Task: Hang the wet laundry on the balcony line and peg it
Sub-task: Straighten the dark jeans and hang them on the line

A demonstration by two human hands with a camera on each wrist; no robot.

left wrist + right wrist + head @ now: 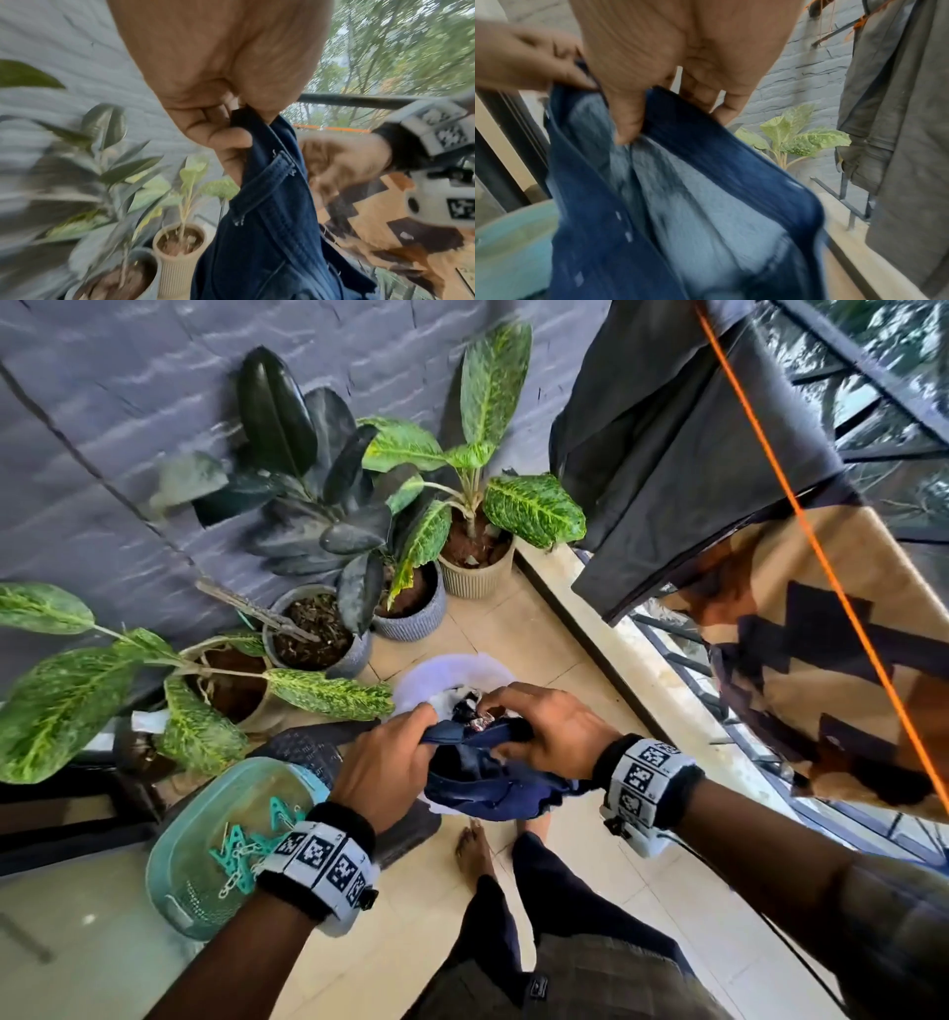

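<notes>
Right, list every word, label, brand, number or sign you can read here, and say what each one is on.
No readable text in any view.
Left wristband: black-and-white square code markers, no letters.
Right wristband: the same kind of markers, no letters.
Small patch on the shorts waistband: too small to read.
Navy denim garment held in both hands: no visible label.

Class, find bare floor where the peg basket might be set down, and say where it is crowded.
Bare tile lies between the person's feet and the balcony kerb, and left of the teal peg basket. By the wall, potted plants crowd together.
</notes>
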